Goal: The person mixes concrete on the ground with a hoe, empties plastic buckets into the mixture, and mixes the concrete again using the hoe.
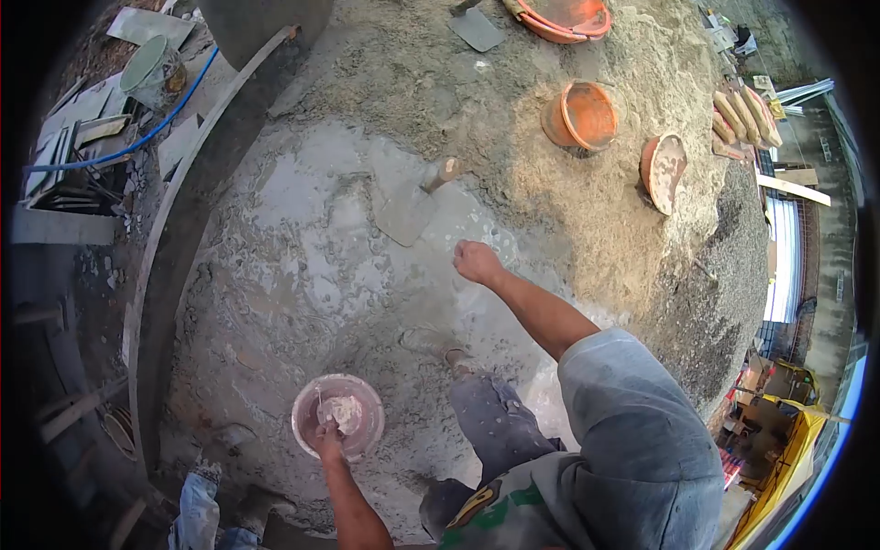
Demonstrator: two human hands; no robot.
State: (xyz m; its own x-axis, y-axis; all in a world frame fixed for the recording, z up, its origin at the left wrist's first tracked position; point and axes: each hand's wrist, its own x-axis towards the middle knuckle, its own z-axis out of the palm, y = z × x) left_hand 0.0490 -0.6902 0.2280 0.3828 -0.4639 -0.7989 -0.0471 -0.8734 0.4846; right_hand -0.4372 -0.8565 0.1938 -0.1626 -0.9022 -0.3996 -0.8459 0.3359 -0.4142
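Note:
A pinkish bucket [373, 403] with a lump of pale, powdery material [346, 414] inside stands low in the view, close to my legs. My left hand [328, 438] is closed at the bucket's near side, apparently on its thin handle. My right hand [477, 263] makes a fist above the wet grey mortar [312, 266]; whatever the fingers may hold is hidden. Just beyond that fist, a hoe [403, 215] lies with its blade flat on the mortar and its wooden handle end pointing up. Pale spots dot the wet surface near it.
Orange tubs [587, 117] and a tilted bowl-shaped pan [662, 174] sit on sand at the upper right. Another flat blade [477, 30] lies at the top. A curved concrete edge [156, 247] bounds the left, with a blue hose [160, 133] beyond. Gravel [724, 284] is heaped right.

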